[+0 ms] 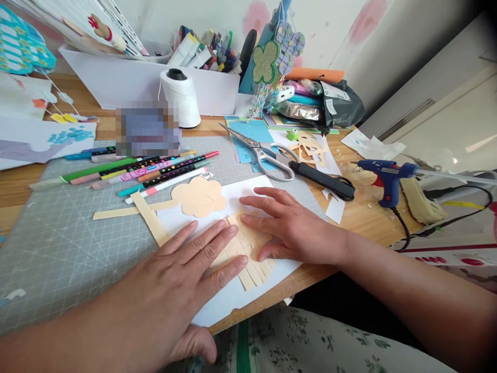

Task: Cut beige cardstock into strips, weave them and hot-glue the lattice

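A woven piece of cream paper strips (254, 272) lies on a white sheet (267, 292) near the table's front edge. Both hands rest on it. My left hand (194, 274) lies flat with its fingers spread, its fingertips on the left part of the weave. From the right, my right hand (291, 223) reaches over the upper right part, fingers apart. Part of the weave is hidden under the hands. Just beyond them is a cream flower-shaped cutout (200, 197), and cream strips (149, 217) lie to its left.
Pens and markers (143, 168) lie on the grey cutting mat (77, 248). Scissors (264, 155) and a black-handled tool (322, 178) are beyond my right hand. A blue glue gun (388, 178) stands at the right. A white thread cone (180, 98) is at the back.
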`<state>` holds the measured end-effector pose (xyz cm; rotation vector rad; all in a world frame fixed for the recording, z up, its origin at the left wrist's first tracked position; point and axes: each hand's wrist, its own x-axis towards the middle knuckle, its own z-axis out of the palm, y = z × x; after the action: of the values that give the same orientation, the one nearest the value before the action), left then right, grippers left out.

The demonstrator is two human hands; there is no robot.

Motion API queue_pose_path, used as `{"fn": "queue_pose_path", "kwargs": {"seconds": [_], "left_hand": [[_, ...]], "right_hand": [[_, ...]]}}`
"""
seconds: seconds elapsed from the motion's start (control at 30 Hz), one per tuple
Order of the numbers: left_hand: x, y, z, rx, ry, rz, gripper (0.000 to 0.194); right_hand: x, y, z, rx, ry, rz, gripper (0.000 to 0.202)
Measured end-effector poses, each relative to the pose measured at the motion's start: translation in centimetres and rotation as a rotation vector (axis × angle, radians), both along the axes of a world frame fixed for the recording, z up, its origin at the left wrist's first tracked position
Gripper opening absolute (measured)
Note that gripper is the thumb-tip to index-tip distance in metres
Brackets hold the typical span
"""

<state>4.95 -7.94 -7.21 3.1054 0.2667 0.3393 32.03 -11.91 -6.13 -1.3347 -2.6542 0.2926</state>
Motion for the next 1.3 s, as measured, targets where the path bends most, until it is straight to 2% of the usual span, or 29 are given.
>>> {"fn": "queue_pose_path", "kwargs": {"seconds": [0.1,0.17,0.27,0.37,0.6,0.73,0.87,0.97,1.07,1.2,1.3], "left_hand": [[0.0,-0.1,0.2,0.025,-0.036,-0.010,0.085],[-0.1,-0.4,0.6,0.033,-0.088,-0.054,0.078],[-0.3,-1.1,1.3,-0.019,-0.197,-0.182,0.049],[-0.2,-1.7,1.7,-0.026,-0.263,-0.201,0.030],[0.3,-1.7,2.0,-0.001,-0.224,-0.107,0.036],[0.5,-1.2,1.8,0.036,-0.194,-0.017,0.043],[0.5,-0.9,1.5,0.041,-0.168,0.004,0.046],[0.5,-0.8,1.5,0.011,-0.180,-0.005,0.040],[0.4,-1.0,1.7,-0.057,-0.246,-0.037,0.027],[0.0,-1.5,1.5,-0.161,-0.348,-0.155,0.015],[-0.8,-2.0,1.2,-0.172,-0.372,-0.263,0.010]], "right_hand": [[0.2,0.2,0.1,-0.006,0.035,0.013,0.066],[0.5,0.3,0.1,0.003,0.146,0.023,0.063],[0.8,0.5,0.1,0.049,0.322,0.013,0.044],[0.6,0.5,-0.1,0.085,0.288,-0.011,0.036],[-0.6,0.5,-0.2,0.052,0.126,-0.007,0.050],[-1.0,0.8,-0.2,0.020,0.072,-0.004,0.051],[-1.0,0.9,-0.4,0.028,0.048,0.003,0.053],[-0.2,1.1,-0.6,0.062,0.149,0.018,0.054],[1.3,1.4,-0.4,0.129,0.307,-0.015,0.042],[2.6,1.5,0.0,0.226,0.386,-0.105,0.027],[2.0,1.5,0.2,0.217,0.386,-0.087,0.021]]}}
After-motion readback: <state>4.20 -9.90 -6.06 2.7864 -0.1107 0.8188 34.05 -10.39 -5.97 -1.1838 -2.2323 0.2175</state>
